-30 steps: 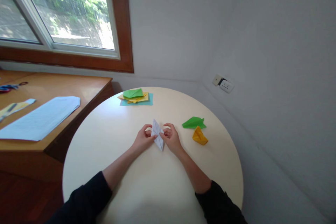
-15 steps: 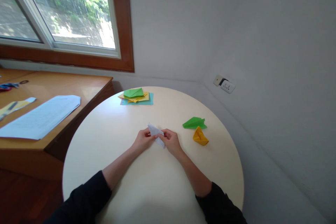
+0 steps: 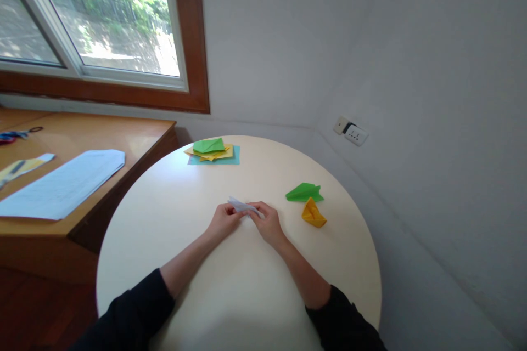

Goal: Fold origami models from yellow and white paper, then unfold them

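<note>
On the round cream counter (image 3: 247,296), near its middle: folded white paper (image 3: 242,206) pinched flat between left hand (image 3: 223,220) and right hand (image 3: 267,223), fingers closed on its edges, forearms angled inward. No readable writing anywhere. Beside, green (image 3: 304,192) and orange (image 3: 313,213) folded papers; grey walls.

You won't find anything you can read here. The pale blue sheet (image 3: 61,184) on the wooden desk (image 3: 135,137) at your left carries faint lines of print, but they are far too small and blurred to make out a word. The wall socket (image 3: 351,132) shows small marks that cannot be read either. The folded papers on the tabletop (image 3: 247,285), and the white one (image 3: 242,205) between your hands, bear no lettering you can see.
</note>
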`<control>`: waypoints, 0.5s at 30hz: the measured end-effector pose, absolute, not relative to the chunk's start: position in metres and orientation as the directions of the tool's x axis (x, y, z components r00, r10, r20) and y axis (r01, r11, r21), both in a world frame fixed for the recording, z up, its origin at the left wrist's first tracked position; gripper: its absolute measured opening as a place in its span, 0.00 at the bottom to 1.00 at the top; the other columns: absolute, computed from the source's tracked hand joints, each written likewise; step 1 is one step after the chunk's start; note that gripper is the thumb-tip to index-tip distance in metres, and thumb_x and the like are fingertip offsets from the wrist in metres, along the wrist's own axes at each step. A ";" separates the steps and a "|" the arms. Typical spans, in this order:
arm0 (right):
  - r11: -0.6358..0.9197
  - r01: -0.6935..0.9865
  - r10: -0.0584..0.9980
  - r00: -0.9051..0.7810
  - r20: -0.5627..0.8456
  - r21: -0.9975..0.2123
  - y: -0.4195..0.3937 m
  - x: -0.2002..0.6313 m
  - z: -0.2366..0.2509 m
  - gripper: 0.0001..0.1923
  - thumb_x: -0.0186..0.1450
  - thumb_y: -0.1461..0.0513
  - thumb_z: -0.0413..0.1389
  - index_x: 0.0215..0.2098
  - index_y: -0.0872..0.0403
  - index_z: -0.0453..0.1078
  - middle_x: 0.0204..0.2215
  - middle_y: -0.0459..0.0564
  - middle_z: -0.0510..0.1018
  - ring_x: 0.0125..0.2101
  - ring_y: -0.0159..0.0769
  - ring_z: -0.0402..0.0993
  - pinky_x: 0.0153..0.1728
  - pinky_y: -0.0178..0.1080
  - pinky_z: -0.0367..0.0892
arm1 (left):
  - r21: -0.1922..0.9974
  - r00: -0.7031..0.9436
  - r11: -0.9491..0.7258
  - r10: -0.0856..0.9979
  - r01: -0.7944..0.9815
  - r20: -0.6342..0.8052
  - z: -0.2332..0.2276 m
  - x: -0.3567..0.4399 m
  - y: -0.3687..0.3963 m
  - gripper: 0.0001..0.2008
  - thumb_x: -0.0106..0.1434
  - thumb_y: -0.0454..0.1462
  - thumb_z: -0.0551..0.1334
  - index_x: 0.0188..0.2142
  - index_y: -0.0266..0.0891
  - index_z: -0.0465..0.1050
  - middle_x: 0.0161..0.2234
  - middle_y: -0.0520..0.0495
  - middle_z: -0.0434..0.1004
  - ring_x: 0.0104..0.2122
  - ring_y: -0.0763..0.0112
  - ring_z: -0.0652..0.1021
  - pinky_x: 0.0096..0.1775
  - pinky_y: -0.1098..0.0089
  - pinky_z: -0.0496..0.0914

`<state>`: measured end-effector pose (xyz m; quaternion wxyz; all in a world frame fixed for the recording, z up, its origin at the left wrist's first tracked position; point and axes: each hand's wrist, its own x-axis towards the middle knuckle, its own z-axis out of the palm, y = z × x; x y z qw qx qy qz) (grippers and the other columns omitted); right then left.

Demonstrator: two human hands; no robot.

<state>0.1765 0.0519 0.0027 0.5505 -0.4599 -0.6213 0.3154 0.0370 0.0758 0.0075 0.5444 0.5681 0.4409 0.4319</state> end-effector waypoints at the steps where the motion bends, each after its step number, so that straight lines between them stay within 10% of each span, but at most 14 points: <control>1: 0.382 0.219 0.918 0.026 0.397 -0.898 0.052 0.176 0.003 0.06 0.57 0.60 0.57 0.31 0.54 0.72 0.31 0.49 0.78 0.34 0.37 0.74 0.39 0.39 0.69 | 0.999 0.219 -0.023 0.976 0.041 0.013 0.006 0.037 0.076 0.16 0.44 0.45 0.66 0.19 0.32 0.69 0.14 0.57 0.60 0.17 0.80 0.59 0.21 0.75 0.51; 15: 0.444 0.309 0.882 0.017 0.471 -0.841 0.049 0.176 0.005 0.06 0.58 0.61 0.55 0.31 0.54 0.72 0.28 0.48 0.79 0.31 0.35 0.74 0.36 0.37 0.69 | 0.996 0.227 0.005 0.974 -0.090 0.016 0.003 0.039 0.079 0.13 0.43 0.38 0.66 0.28 0.34 0.67 0.19 0.56 0.68 0.21 0.77 0.69 0.26 0.75 0.61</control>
